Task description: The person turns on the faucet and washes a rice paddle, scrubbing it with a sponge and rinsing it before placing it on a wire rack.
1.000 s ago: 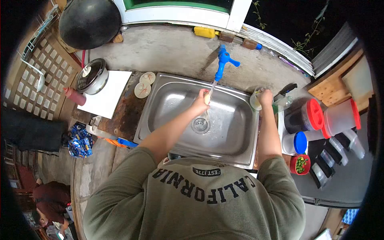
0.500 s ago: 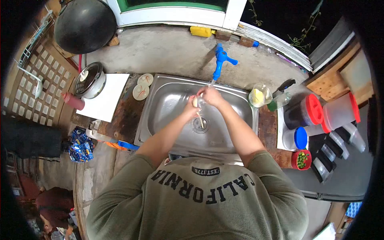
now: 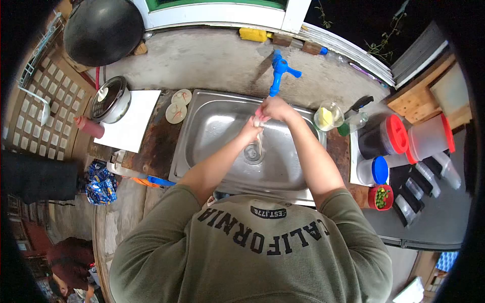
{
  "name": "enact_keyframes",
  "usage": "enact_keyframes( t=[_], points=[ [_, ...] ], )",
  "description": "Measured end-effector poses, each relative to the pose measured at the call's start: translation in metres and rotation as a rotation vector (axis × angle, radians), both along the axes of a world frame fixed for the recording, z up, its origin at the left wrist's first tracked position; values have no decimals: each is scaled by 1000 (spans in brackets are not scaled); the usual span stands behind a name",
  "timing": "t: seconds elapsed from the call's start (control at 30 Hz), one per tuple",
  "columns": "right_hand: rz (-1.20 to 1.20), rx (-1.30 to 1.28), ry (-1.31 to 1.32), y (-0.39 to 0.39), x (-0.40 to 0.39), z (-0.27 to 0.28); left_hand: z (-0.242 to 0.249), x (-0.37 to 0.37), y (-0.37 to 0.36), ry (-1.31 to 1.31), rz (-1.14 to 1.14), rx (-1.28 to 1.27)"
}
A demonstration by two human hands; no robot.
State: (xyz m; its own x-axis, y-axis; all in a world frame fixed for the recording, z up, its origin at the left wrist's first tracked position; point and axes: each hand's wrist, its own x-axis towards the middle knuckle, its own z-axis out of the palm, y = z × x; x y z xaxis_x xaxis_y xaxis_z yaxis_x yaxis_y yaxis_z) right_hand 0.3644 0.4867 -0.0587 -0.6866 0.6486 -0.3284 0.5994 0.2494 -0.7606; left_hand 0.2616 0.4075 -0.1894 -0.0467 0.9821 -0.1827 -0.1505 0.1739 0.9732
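Observation:
Both my hands are together over the steel sink (image 3: 197, 151), right below the blue faucet (image 3: 278, 76). My left hand (image 3: 249, 131) is closed around a long, thin, pale item (image 3: 261, 145) whose lower end hangs toward the drain (image 3: 253, 153). Its exact kind cannot be made out. My right hand (image 3: 275, 108) is curled against the upper end of this item, just under the spout, with something pinkish at its fingertips. The fingers of both hands partly cover what they hold.
Right of the sink are a glass bowl with a yellow sponge (image 3: 326, 118), a green-tinted bottle (image 3: 353, 124), lidded containers (image 3: 396, 134) and a red cup of green fruits (image 3: 381, 197). Leftward are two small lids (image 3: 176, 113), a white board (image 3: 136, 121) and a pot (image 3: 113, 103). Another person (image 3: 70, 262) is at lower left.
Both hands have shifted slightly up and right, closer to the spout. My right hand now covers the pale item's top, and the water stream seen before is hidden.

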Motion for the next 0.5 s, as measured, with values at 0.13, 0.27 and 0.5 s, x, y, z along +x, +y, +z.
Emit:
enact_keyframes(
  t=[0.13,0.27,0.5],
  points=[
    [-105,164,33,-11,12,-3,-5,10,12,-59,17,138],
    [-394,385,37,-34,27,-50,-43,14,32,190,140,234],
    [-550,60,89,-80,42,-141,-44,16,23,-20,159,-33]
  ],
)
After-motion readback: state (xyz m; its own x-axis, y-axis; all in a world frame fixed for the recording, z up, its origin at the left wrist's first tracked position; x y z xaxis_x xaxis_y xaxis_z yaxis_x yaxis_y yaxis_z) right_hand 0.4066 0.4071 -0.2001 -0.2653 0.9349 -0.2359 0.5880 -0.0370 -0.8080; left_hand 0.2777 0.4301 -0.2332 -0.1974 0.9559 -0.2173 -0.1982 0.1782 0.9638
